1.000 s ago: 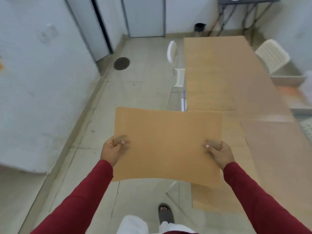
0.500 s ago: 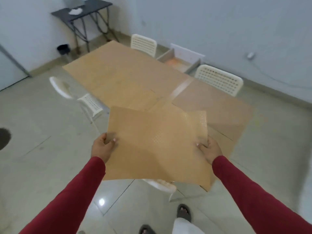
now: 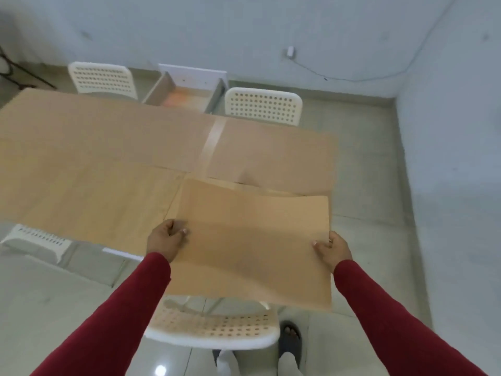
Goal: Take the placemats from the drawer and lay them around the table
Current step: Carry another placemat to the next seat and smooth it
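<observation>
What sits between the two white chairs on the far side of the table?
In the head view, an open drawer sits between the far left chair and the far right chair, its bottom showing an orange tint.

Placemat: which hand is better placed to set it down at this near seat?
Neither alone, slightly the left hand: it grips the placemat edge over the table; the right hand holds the opposite edge past the table's end, over floor.

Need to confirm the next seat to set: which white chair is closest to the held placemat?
The chair right below the placemat, its perforated back under the mat's near edge. The others stand across the table or far left.
</observation>
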